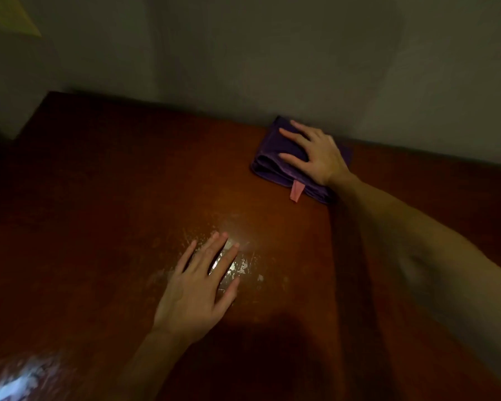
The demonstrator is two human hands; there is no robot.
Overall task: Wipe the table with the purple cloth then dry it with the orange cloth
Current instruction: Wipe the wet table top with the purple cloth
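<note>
The folded purple cloth (pixel 275 163), with a small pink tag at its near edge, lies on the dark reddish-brown table (pixel 113 183) close to the back wall. My right hand (pixel 315 154) presses flat on top of it, fingers spread over the cloth. My left hand (pixel 200 287) rests flat on the table nearer to me, fingers apart, holding nothing. Pale wet-looking streaks glint on the wood around its fingertips. No orange cloth is in view.
A plain grey wall (pixel 243 68) runs right behind the table's far edge. The table's left corner sits at the upper left. A bright glare patch (pixel 15 383) shows on the near left of the tabletop. The scene is dim.
</note>
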